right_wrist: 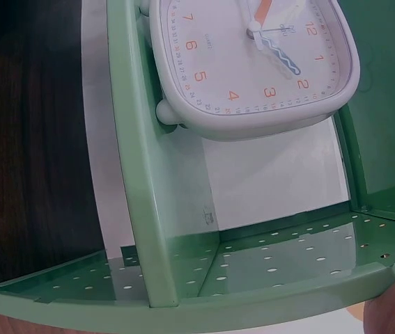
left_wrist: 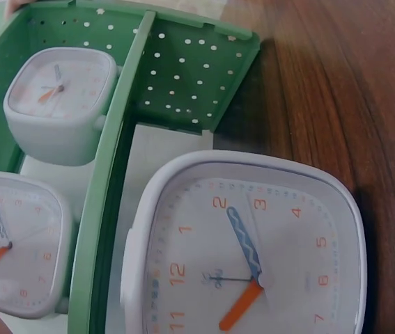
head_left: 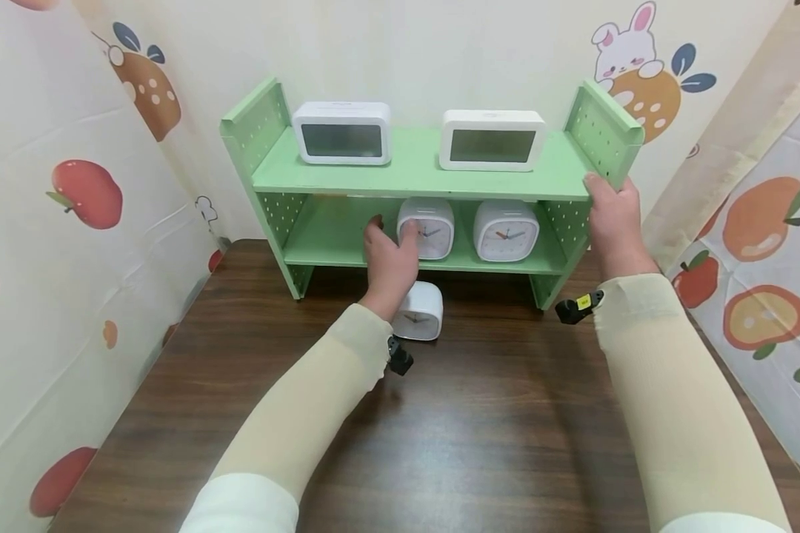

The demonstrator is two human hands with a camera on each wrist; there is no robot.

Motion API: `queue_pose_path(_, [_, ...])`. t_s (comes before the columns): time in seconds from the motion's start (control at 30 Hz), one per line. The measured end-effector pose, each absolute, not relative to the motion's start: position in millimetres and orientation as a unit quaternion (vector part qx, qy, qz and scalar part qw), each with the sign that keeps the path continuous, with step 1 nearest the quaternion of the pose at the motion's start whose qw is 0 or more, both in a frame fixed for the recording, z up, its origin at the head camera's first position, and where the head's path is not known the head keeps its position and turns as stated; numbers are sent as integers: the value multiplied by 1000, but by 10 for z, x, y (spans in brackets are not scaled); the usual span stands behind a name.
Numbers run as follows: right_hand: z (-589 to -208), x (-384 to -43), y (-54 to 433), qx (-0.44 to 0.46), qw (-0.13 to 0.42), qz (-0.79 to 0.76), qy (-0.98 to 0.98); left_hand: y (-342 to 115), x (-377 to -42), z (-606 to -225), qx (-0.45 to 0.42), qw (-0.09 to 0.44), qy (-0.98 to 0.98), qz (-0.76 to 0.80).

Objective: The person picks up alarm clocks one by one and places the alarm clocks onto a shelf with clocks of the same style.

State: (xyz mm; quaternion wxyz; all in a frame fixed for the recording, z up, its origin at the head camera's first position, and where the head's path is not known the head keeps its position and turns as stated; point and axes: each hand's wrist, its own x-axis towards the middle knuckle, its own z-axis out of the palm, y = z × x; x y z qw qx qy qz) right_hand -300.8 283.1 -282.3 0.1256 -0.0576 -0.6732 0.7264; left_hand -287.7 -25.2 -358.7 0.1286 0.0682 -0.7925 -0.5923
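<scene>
My left hand [head_left: 390,263] reaches to the lower shelf, its thumb overlapping the left edge of a white analog alarm clock [head_left: 433,235]. Its fingers are spread apart from the thumb, left of that clock. A second white alarm clock [head_left: 507,235] stands to the right on the same shelf. Below my left hand a third alarm clock [head_left: 421,314] sits on the table; it looms large in the left wrist view. My right hand [head_left: 618,226] grips the right side panel of the green two-tier rack [head_left: 393,181], thumb at the panel's front edge.
Two white digital clocks, one on the left [head_left: 342,135] and one on the right [head_left: 493,141], stand on the upper shelf. The rack rests on a dark wooden table [head_left: 480,414]. Fruit-printed cloth [head_left: 47,244] hangs around the sides and back.
</scene>
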Motion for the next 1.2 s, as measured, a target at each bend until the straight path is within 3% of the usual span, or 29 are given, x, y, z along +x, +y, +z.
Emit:
queue_pose_path(0.47, [-2767, -2974, 2843, -64, 115, 722, -679, -340, -2686, -3663, 46, 144, -800, -581])
queue_pose_path(0.87, [-2806, -2992, 2868, -84, 127, 730, -667, -206, -2294, -3764, -5, 146, -791, -594])
queue_pose_path(1.2, [-2795, -2999, 2809, -71, 128, 739, -657, -130, -2102, -4091, 30, 158, -784, -600])
